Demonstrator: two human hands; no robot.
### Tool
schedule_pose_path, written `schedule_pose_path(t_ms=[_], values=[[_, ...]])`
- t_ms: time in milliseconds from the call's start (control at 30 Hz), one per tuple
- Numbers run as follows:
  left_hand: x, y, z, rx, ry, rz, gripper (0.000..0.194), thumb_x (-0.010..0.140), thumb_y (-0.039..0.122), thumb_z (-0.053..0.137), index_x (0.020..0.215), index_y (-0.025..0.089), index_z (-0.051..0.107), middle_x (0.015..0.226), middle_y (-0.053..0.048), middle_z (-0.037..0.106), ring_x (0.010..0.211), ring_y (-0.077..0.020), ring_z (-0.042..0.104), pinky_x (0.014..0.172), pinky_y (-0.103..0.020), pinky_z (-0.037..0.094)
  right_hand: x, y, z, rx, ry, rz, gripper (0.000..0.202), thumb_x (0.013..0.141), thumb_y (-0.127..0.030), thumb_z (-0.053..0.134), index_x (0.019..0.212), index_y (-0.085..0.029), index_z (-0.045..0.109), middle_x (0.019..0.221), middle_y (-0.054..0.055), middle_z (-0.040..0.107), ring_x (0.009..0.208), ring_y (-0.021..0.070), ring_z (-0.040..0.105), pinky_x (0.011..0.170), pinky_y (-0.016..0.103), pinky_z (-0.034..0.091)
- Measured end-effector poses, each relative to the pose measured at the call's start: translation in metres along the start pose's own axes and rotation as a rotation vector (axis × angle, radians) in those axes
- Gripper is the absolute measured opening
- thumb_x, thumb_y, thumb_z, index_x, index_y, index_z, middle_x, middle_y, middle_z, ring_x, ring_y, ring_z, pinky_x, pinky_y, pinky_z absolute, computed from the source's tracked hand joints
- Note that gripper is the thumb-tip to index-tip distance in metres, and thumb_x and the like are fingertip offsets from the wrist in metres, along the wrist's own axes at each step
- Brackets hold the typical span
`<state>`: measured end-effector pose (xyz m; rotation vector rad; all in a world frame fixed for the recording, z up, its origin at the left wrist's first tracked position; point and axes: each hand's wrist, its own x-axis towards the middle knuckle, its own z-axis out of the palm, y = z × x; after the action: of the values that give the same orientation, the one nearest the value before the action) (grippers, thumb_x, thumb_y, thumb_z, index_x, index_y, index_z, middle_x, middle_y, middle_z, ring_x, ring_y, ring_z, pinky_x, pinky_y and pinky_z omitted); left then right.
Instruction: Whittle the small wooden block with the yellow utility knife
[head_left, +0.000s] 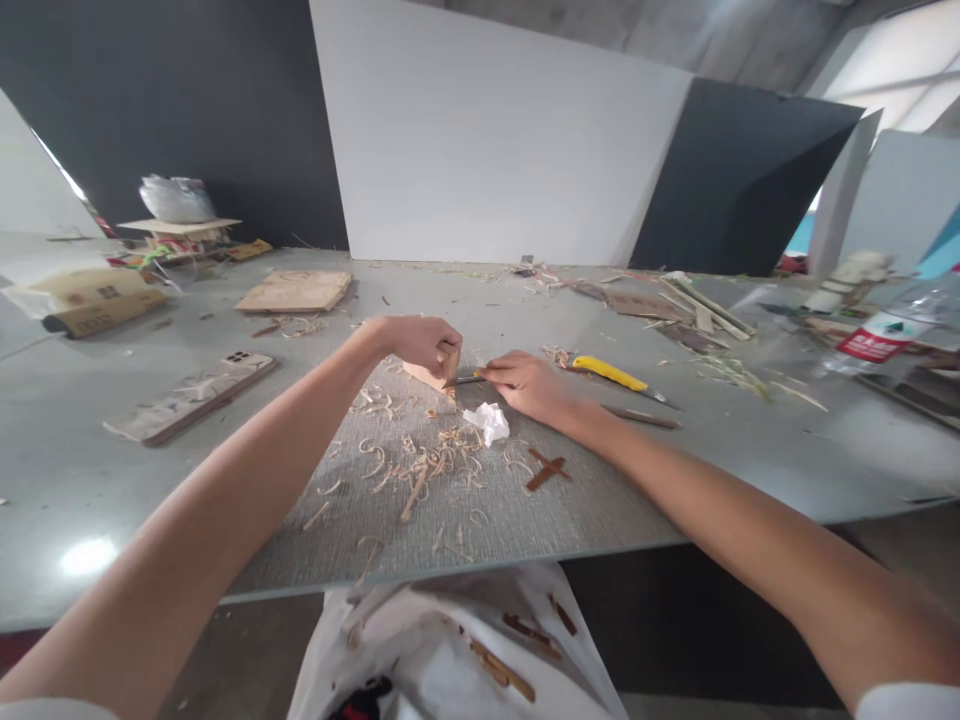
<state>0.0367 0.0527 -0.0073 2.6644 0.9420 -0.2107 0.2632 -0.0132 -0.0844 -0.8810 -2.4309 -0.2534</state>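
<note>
– what is nearest?
– a white cloth (424, 655) over the lap, nearer than the crumpled white tissue (491, 424). brown slivers (504, 671) lie on it; my guess is that it catches scraps.
– and on the table (60, 440)?
– curled shavings (427, 460) spread left of the tissue and nearer, crossed brown strips (549, 470) to its right and nearer. the phone (195, 397) lies well to its left, perhaps to be out of the mess.
– where is the pale wood piece (426, 376)?
– just beyond the tissue, to its left. the left hand (421, 342) curls its fingers over it, seemingly to steady it.
– the other hand?
– the right hand (526, 384), beyond the tissue and rightward, grasps a slim metal tool (470, 379), held low toward the wood, likely for control. i can't tell whether the tip touches.
– farther?
– right of the tissue, a yellow cutter (611, 373), unheld, presumably within easy reach; far right, a bottle (881, 338); beyond and left, a flat board (296, 291).
</note>
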Motion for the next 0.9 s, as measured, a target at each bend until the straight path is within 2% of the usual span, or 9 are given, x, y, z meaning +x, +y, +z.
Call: schedule_pose_path(t_ms=[133, 467, 667, 900], values=[[-0.001, 0.0, -0.001, 0.014, 0.004, 0.007, 0.021, 0.061, 0.028, 0.057, 0.081, 0.021, 0.054, 0.084, -0.005, 0.06, 0.07, -0.016, 0.05, 0.058, -0.028, 0.031, 0.0, 0.001, 0.005, -0.009, -0.039, 0.004, 0.032, 0.084, -0.01, 0.049, 0.104, -0.026, 0.069, 0.096, 0.003, 0.07, 0.091, 0.0158, 0.061, 0.084, 0.032, 0.047], [0.001, -0.001, 0.0, 0.005, -0.016, 0.021, 0.022, 0.062, 0.03, 0.056, 0.082, 0.021, 0.055, 0.086, -0.003, 0.06, 0.07, -0.0148, 0.05, 0.059, -0.027, 0.032, -0.011, 0.002, 0.005, 0.006, 0.109, -0.017, 0.03, 0.089, -0.017, 0.046, 0.109, -0.025, 0.066, 0.101, 0.005, 0.067, 0.096, 0.0164, 0.059, 0.084, 0.033, 0.047], [0.001, -0.001, 0.001, 0.025, 0.004, 0.005, 0.022, 0.062, 0.031, 0.056, 0.081, 0.021, 0.056, 0.082, -0.003, 0.059, 0.068, -0.0147, 0.049, 0.058, -0.027, 0.032, -0.011, 0.003, 0.004, -0.012, 0.104, -0.023, 0.031, 0.089, -0.015, 0.044, 0.107, -0.024, 0.067, 0.101, 0.006, 0.067, 0.095, 0.0162, 0.059, 0.083, 0.033, 0.048], [0.0, 0.002, 0.0, 0.058, 0.024, 0.0, 0.026, 0.061, 0.033, 0.057, 0.083, 0.02, 0.056, 0.081, -0.002, 0.059, 0.069, -0.0144, 0.048, 0.058, -0.026, 0.031, -0.011, 0.003, 0.004, -0.019, 0.172, -0.053, 0.029, 0.088, -0.014, 0.045, 0.1, -0.022, 0.07, 0.097, 0.005, 0.068, 0.092, 0.0156, 0.06, 0.083, 0.032, 0.048]])
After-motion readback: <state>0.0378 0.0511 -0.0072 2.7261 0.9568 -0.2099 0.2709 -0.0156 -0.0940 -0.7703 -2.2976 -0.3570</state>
